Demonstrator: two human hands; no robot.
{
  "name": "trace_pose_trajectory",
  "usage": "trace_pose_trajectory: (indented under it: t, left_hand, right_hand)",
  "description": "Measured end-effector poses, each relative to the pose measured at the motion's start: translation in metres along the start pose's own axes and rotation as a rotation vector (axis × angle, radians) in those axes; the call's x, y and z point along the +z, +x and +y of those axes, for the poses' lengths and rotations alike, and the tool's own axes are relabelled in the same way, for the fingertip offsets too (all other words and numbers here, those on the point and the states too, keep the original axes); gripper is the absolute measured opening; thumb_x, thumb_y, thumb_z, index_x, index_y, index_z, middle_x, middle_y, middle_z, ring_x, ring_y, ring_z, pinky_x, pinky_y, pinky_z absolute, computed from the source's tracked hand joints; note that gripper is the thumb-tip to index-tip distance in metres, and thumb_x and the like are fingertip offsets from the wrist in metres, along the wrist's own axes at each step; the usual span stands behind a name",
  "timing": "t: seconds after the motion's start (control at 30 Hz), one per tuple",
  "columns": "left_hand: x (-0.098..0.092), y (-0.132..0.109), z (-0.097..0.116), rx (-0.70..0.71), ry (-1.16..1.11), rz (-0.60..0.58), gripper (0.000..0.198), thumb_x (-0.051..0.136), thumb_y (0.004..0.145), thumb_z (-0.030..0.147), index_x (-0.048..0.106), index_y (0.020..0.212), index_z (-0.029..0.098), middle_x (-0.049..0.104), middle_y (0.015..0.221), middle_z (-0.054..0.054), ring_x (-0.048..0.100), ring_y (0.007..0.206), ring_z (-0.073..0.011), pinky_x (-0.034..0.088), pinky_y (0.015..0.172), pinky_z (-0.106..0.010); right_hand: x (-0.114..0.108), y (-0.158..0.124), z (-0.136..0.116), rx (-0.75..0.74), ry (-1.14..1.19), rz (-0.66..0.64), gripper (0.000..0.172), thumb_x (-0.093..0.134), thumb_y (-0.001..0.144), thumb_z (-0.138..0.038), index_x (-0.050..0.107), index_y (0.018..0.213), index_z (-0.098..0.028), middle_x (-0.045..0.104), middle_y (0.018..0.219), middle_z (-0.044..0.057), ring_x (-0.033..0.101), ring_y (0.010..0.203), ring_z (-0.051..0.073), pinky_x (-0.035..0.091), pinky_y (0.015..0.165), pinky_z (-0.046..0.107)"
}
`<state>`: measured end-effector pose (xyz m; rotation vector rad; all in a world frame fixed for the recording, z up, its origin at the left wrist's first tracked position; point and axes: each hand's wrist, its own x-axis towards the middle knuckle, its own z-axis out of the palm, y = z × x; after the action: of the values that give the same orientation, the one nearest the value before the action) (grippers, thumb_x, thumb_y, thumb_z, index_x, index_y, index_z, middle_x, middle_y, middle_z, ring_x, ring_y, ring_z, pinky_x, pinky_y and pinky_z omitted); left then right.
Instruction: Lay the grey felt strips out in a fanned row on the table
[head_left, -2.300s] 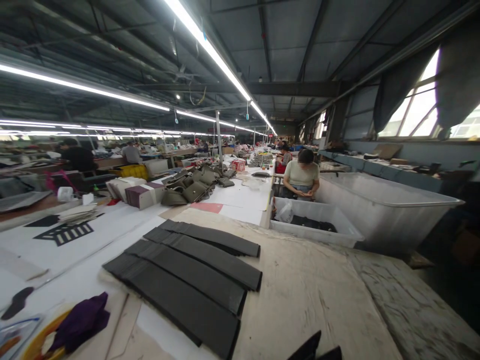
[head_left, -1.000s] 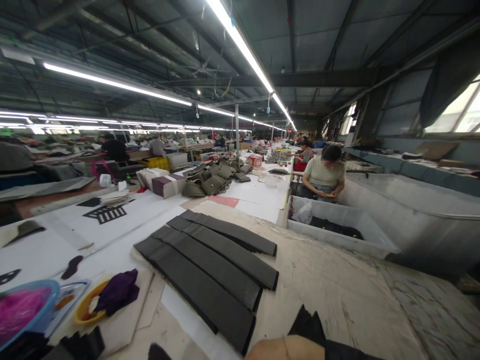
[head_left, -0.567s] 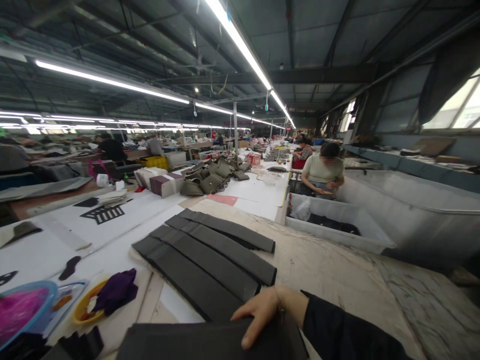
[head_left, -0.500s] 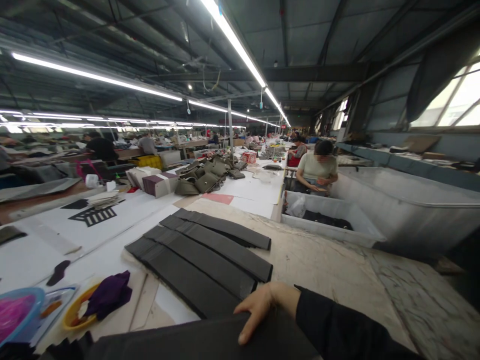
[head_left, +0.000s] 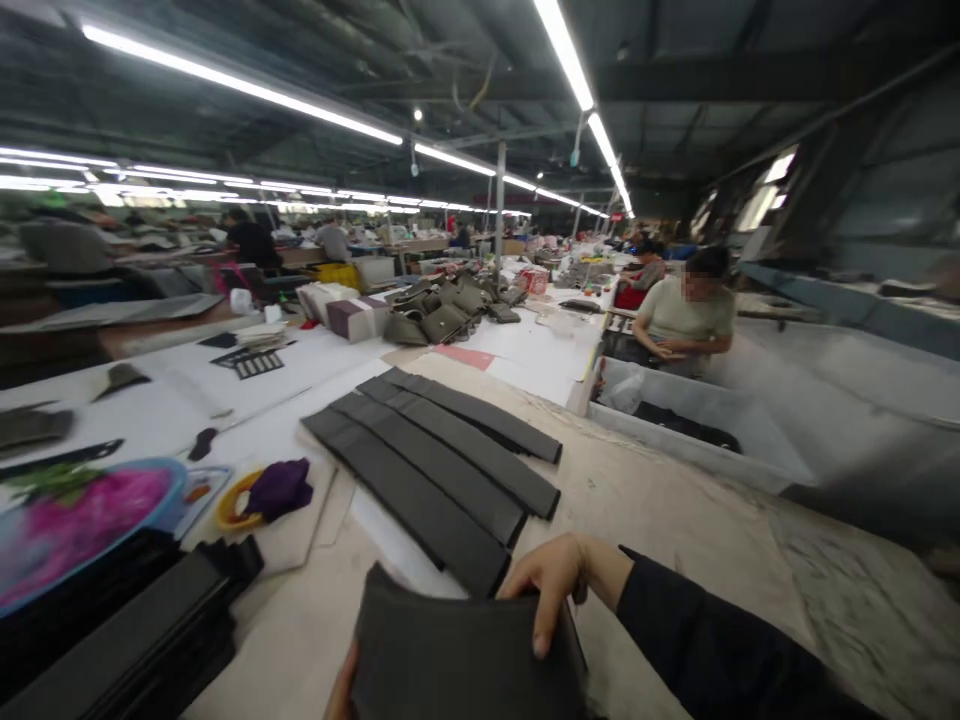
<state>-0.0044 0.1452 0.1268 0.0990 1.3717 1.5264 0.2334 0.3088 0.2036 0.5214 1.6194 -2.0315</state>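
A dark grey leather-like panel [head_left: 457,655], slightly bowed along its top edge, is held up at the bottom of the view. My right hand [head_left: 551,580] is closed over its upper right edge, thumb on the near face. At its left edge, only a little of my left hand [head_left: 345,685] shows, gripping the side; the rest is hidden. Just beyond lie several long dark grey strips [head_left: 427,460], side by side and overlapping on the table. A stack of similar dark pieces [head_left: 135,635] sits at the lower left.
Left on the table are a blue basin [head_left: 176,490] with pink plastic and a yellow bowl [head_left: 229,500] with purple cloth. Olive pieces [head_left: 446,310] are heaped farther back. Right of the table stand a white bin [head_left: 772,465] and a seated co-worker [head_left: 686,315].
The view has turned left and tilted down. The panel, earlier stretched low across the view, now stands more upright; my left hand has come into sight at its left edge.
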Motion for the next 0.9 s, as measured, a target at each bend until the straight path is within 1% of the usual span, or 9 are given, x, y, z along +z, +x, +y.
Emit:
trace_pose_trajectory:
  t: [0.03, 0.13, 0.23, 0.37, 0.47, 0.57, 0.67, 0.77, 0.9]
  left_hand:
    - [-0.002, 0.001, -0.003, -0.024, -0.042, 0.008, 0.022, 0.047, 0.084, 0.027, 0.060, 0.101, 0.020, 0.069, 0.088, -0.008, 0.063, 0.085, -0.0215, 0.054, 0.070, -0.031]
    - [-0.011, 0.004, 0.001, -0.077, -0.201, -0.041, 0.024, 0.055, 0.079, 0.019, 0.059, 0.102, 0.016, 0.070, 0.087, -0.006, 0.065, 0.078, -0.0174, 0.054, 0.067, -0.025]
    - [-0.020, 0.004, 0.010, 0.000, -0.020, 0.022, 0.031, 0.065, 0.072, 0.026, 0.060, 0.100, 0.013, 0.069, 0.086, -0.007, 0.064, 0.067, -0.0160, 0.052, 0.051, -0.023]
    - [-0.021, 0.004, 0.004, 0.103, 0.164, 0.061, 0.036, 0.068, 0.069, 0.032, 0.061, 0.096, 0.011, 0.068, 0.090, -0.011, 0.063, 0.071, -0.0188, 0.052, 0.049, -0.024]
    - [-0.022, 0.011, -0.014, 0.075, 0.146, 0.068, 0.039, 0.069, 0.068, 0.033, 0.060, 0.099, 0.011, 0.066, 0.098, -0.013, 0.063, 0.080, -0.0211, 0.053, 0.055, -0.026]
    - [-0.028, 0.022, -0.034, -0.058, 0.083, 0.074, 0.045, 0.072, 0.066, 0.030, 0.057, 0.104, 0.012, 0.064, 0.106, -0.014, 0.062, 0.088, -0.0234, 0.055, 0.061, -0.029]
    - [-0.039, 0.032, -0.048, -0.128, 0.042, 0.093, 0.048, 0.070, 0.067, 0.028, 0.054, 0.110, 0.014, 0.060, 0.115, -0.014, 0.060, 0.097, -0.0244, 0.055, 0.065, -0.030]
    - [-0.047, 0.036, -0.054, -0.153, 0.024, 0.060, 0.048, 0.069, 0.068, 0.030, 0.054, 0.111, 0.016, 0.058, 0.118, -0.013, 0.058, 0.100, -0.0243, 0.054, 0.067, -0.029]
    - [-0.053, 0.039, -0.055, -0.187, 0.000, 0.033, 0.051, 0.068, 0.068, 0.034, 0.052, 0.114, 0.018, 0.057, 0.119, -0.012, 0.059, 0.097, -0.0223, 0.053, 0.068, -0.027]
  right_hand:
    - [-0.001, 0.001, 0.005, -0.007, 0.003, 0.006, 0.059, 0.081, 0.047, -0.029, 0.061, 0.101, -0.019, 0.065, 0.086, -0.004, 0.062, 0.080, 0.013, 0.051, 0.069, 0.019]
    - [-0.006, 0.007, 0.027, -0.058, 0.089, 0.063, 0.067, 0.079, 0.048, -0.040, 0.058, 0.106, -0.015, 0.065, 0.095, 0.002, 0.062, 0.086, 0.016, 0.049, 0.076, 0.023]
    - [-0.009, 0.012, 0.051, -0.027, 0.118, 0.065, 0.066, 0.066, 0.062, -0.055, 0.054, 0.113, -0.014, 0.063, 0.104, 0.008, 0.061, 0.092, 0.018, 0.047, 0.083, 0.030]
    - [-0.015, 0.009, 0.073, 0.122, 0.009, 0.081, 0.062, 0.051, 0.074, -0.059, 0.052, 0.116, -0.014, 0.061, 0.110, 0.010, 0.061, 0.095, 0.021, 0.048, 0.083, 0.035]
    - [-0.022, 0.009, 0.078, 0.259, -0.344, 0.285, 0.062, 0.051, 0.072, -0.060, 0.055, 0.112, -0.013, 0.063, 0.105, 0.011, 0.061, 0.093, 0.025, 0.048, 0.081, 0.038]
    - [-0.018, 0.026, 0.076, 0.352, -0.791, 0.525, 0.064, 0.063, 0.064, -0.050, 0.056, 0.113, -0.010, 0.059, 0.111, 0.019, 0.053, 0.106, 0.033, 0.040, 0.090, 0.045]
    - [0.003, 0.063, 0.069, 0.118, -0.962, 0.619, 0.068, 0.059, 0.069, -0.041, 0.041, 0.128, -0.012, 0.043, 0.131, 0.017, 0.038, 0.122, 0.028, 0.029, 0.102, 0.041]
    - [0.029, 0.108, 0.059, -0.128, -1.097, 0.695, 0.073, 0.060, 0.069, -0.043, 0.036, 0.132, -0.014, 0.037, 0.135, 0.016, 0.034, 0.125, 0.025, 0.028, 0.103, 0.039]
    - [0.048, 0.152, 0.058, -0.092, -1.179, 0.735, 0.090, 0.069, 0.059, -0.047, 0.030, 0.135, -0.016, 0.028, 0.140, 0.019, 0.031, 0.126, 0.031, 0.029, 0.100, 0.044]
